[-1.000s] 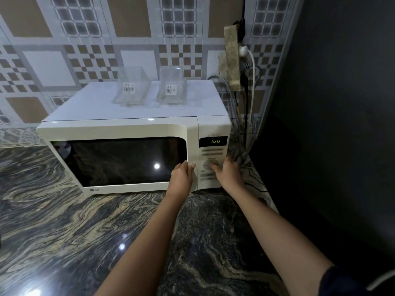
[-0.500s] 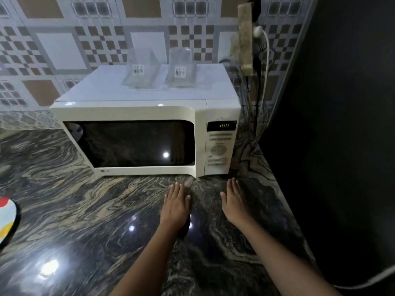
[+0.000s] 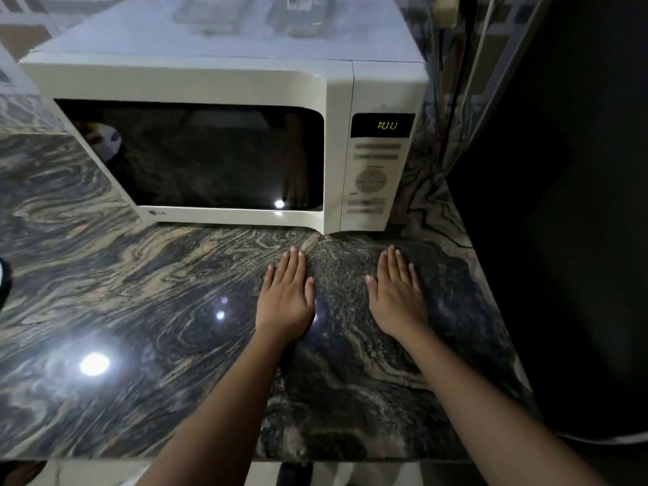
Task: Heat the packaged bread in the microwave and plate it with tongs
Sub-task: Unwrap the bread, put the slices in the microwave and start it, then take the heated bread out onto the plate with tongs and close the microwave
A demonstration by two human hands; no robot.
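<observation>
A cream microwave [image 3: 224,82] stands at the back of the marble counter [image 3: 122,292], its dark door closed. Its display [image 3: 383,125] glows with green digits above the button panel [image 3: 371,180]. My left hand [image 3: 285,299] lies flat on the counter in front of the door's right corner, fingers together and empty. A little to the right, below the button panel, my right hand [image 3: 398,296] rests palm down, also empty. What is inside the microwave is too dark to make out. No bread, plate or tongs can be made out.
Two clear plastic containers [image 3: 252,10] sit on top of the microwave, cut off by the frame. A dark appliance wall [image 3: 561,205] closes the right side. Cables [image 3: 456,82] hang behind the microwave's right corner. The counter's front edge [image 3: 210,459] runs along the bottom.
Both hands left the microwave's door edge and button panel and came down flat onto the counter. The view has moved closer to the microwave and tilted down.
</observation>
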